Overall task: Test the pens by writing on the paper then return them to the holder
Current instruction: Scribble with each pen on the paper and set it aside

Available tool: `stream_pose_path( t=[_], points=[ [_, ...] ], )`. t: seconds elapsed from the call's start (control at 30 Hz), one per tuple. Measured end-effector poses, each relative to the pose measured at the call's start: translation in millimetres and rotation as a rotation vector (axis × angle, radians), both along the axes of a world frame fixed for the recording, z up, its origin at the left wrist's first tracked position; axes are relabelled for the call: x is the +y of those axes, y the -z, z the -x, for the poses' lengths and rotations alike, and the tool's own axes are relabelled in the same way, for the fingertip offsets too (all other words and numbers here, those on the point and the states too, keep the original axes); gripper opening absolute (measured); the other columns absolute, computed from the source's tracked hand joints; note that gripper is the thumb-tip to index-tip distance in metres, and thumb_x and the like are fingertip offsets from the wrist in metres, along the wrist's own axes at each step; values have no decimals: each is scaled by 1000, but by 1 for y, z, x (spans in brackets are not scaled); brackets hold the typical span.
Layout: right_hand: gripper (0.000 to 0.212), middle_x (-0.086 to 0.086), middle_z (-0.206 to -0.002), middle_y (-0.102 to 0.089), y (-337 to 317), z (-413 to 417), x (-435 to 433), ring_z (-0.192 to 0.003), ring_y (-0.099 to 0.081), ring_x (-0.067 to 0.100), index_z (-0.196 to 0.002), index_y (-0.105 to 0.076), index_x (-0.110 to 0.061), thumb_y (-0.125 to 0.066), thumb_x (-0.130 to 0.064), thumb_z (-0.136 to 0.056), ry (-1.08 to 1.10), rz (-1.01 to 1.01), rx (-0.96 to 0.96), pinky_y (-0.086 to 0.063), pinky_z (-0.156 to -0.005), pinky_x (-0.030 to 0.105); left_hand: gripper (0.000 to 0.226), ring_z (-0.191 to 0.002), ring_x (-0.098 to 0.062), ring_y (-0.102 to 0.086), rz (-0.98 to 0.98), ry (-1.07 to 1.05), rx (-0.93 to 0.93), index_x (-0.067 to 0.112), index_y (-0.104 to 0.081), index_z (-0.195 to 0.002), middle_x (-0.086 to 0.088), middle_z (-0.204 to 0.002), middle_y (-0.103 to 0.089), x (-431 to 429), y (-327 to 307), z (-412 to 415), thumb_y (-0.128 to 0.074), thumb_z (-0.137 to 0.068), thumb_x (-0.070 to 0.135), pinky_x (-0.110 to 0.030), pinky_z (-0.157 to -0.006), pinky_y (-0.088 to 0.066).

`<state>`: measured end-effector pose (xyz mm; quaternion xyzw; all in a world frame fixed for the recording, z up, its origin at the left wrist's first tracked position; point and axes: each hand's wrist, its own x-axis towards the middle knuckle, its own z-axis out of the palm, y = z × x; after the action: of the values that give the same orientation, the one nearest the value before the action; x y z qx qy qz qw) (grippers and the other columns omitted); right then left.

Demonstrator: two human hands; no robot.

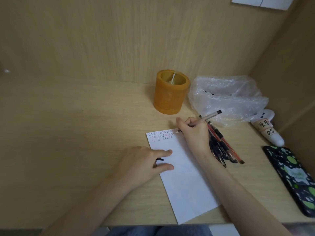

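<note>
**Step in hand:** testing, mid-stroke. Your right hand (pixel 194 132) grips a clear-barrelled pen (pixel 205 118) in a writing hold. Its tip is down on the top right corner of the paper (pixel 184 181), at the end of the second row of small marks (pixel 162 135). There are three short rows, black and red mixed, all along the paper's top edge. The rest of the sheet is blank.

**Left hand** (pixel 144 162)**:** it lies flat with fingers straight, pressing the paper's left edge to pin it. A small dark piece (pixel 159 159), perhaps a cap, shows in the gap between thumb and forefinger. I can't tell whether you actually hold it.

**Around the paper:**
- The orange holder (pixel 170 94) stands upright beyond the top edge, apart from the sheet. Something pale shows inside, but I can't make it out.
- A bundle of pens (pixel 221 147), black and red, lies just beside the right edge, partly under your right wrist.
- Farther right of the paper are a crumpled plastic bag (pixel 226 96), a labelled white tube (pixel 269 132) and a phone (pixel 293 179).

**Progress (judged):** well short of done, since the bundle is outside the holder.

**Next move calls for:** finishing the mark, lifting the tip clear and capping the pen if that dark piece is its cap. Then reach past the top edge and drop the pen upright into the holder. Keep your sleeve-side wrist off the bundle so it doesn't roll.
</note>
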<state>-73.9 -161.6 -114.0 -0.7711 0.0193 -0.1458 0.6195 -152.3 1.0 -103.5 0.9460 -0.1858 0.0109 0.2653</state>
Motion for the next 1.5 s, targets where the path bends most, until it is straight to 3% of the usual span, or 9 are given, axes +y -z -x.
stream_pose_path(
  t=[0.1,0.33,0.6,0.8,0.93,1.07,1.27,1.5],
  points=[
    [34,-9,-41,-40,2,-3,-1,-42,-36,2,-51,-51,1,-62,-5,-83,3,39,-18,-31,-47,11,47,-76,-1,-55,-20,5,-7,50,-51,-121,26,-46,-36,0,0,0,-50,-77,67,-5,-54,-28],
    [37,-11,-41,-43,8,-3,-1,-45,-39,2,-48,-49,-7,-60,-2,-82,-19,88,-49,-31,-48,11,47,-62,3,-43,10,-6,-10,49,-53,-120,19,-47,-39,1,5,-2,-53,-76,65,-4,-57,-30],
    [38,-13,-39,-45,8,-3,0,-44,-40,0,-47,-49,-10,-60,-2,-83,-41,103,-58,-32,-50,12,47,-55,3,-44,10,-9,1,49,-53,-119,18,-46,-39,1,6,-2,-53,-76,66,-5,-56,-30],
    [34,-10,-42,-45,8,-3,1,-43,-41,2,-51,-53,-4,-60,-2,-83,-23,135,-73,-32,-48,11,47,-72,1,-55,16,-7,14,49,-53,-120,19,-48,-40,0,4,-2,-52,-76,66,-5,-60,-31],
    [32,1,-48,-46,7,-3,0,-44,-39,3,-52,-54,1,-60,-2,-84,-22,143,-78,-31,-48,12,46,-69,0,-53,15,-11,-2,48,-54,-119,18,-46,-40,1,3,-1,-53,-76,65,-4,-58,-31],
    [36,-4,-46,-46,7,-3,0,-46,-39,2,-49,-51,-7,-60,-2,-83,-29,126,-62,-32,-49,12,46,-60,1,-48,23,-5,-8,48,-54,-119,17,-46,-39,1,4,-1,-53,-76,65,-5,-58,-30],
    [37,-10,-41,-43,6,-1,1,-41,-38,1,-47,-47,-9,-59,1,-81,-38,132,-45,-30,-46,10,47,-79,2,-58,32,-7,-1,49,-53,-119,22,-49,-41,1,5,0,-52,-76,67,-4,-63,-30],
    [32,-4,-44,-42,6,-2,1,-42,-36,3,-50,-50,-3,-58,-1,-82,-21,160,-73,-29,-46,12,47,-72,3,-53,29,-1,-18,49,-52,-120,21,-50,-41,1,5,-1,-51,-76,66,-4,-61,-30]
  ],
)
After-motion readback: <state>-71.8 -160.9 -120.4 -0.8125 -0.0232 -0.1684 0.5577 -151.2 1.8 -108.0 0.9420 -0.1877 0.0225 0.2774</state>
